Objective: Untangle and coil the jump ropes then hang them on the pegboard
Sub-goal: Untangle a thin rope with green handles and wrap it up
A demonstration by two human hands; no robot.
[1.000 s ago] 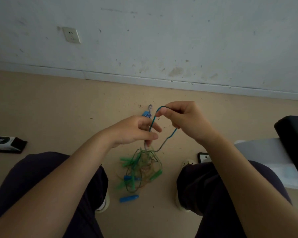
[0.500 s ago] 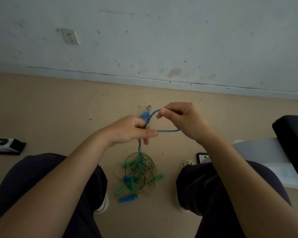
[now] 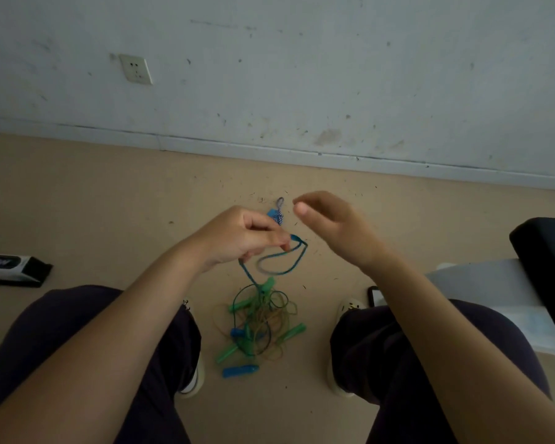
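Left hand [image 3: 237, 238] fingers pinch the blue rope [image 3: 279, 261]; right hand [image 3: 330, 225] fingers hover loose beside it.

Bare floor [image 3: 109, 203] lies open ahead; the rope tangle [image 3: 260, 318] fills the gap between the knees.

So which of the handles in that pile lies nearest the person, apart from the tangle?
The blue handle at the near edge of the pile, lying flat on the floor. The green handles and the other blue one sit farther up, among the tangled cords.

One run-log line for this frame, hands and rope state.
left hand: pinching blue rope loop | right hand: open, off rope | tangle: on floor between feet
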